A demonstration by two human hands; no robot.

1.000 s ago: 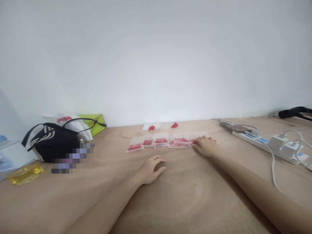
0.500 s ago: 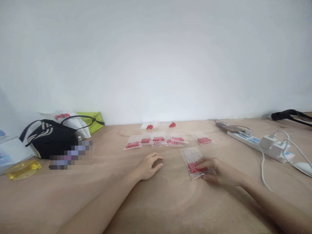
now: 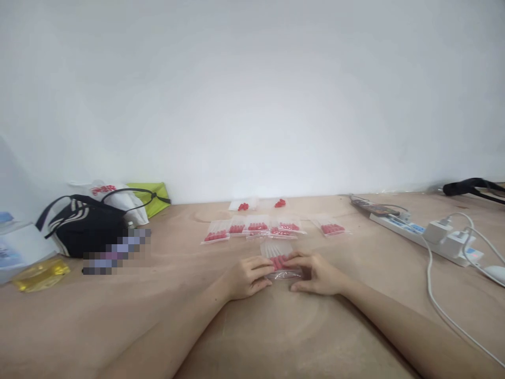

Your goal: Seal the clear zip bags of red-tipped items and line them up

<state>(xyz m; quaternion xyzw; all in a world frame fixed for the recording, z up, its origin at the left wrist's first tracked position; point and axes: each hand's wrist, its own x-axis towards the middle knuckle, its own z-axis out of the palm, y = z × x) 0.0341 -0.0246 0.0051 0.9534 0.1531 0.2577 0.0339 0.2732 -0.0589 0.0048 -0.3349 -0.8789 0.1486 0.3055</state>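
Note:
A clear zip bag [image 3: 276,248] with a row of red pieces lies flat on the wooden table [image 3: 252,331], between my hands. My left hand [image 3: 248,276] holds its left edge with fingertips on the plastic. On the right side, my right hand [image 3: 315,272] grips the same bag, fingers over the red pieces and thumb near the lower edge. Beyond it lie several similar bags in a row, among them a left one [image 3: 216,231], a middle one [image 3: 257,225] and a separate right one [image 3: 332,228].
Two small red clusters [image 3: 243,207] [image 3: 280,202] lie near the wall. At right are a white power strip [image 3: 418,234] with chargers, a phone [image 3: 374,207] and a white cable [image 3: 432,287]. A black bag [image 3: 89,226] and yellow packet [image 3: 41,275] are at left.
My right hand has moved left with the bag, bringing it between both hands. My left hand has shifted slightly and now touches the bag's left edge.

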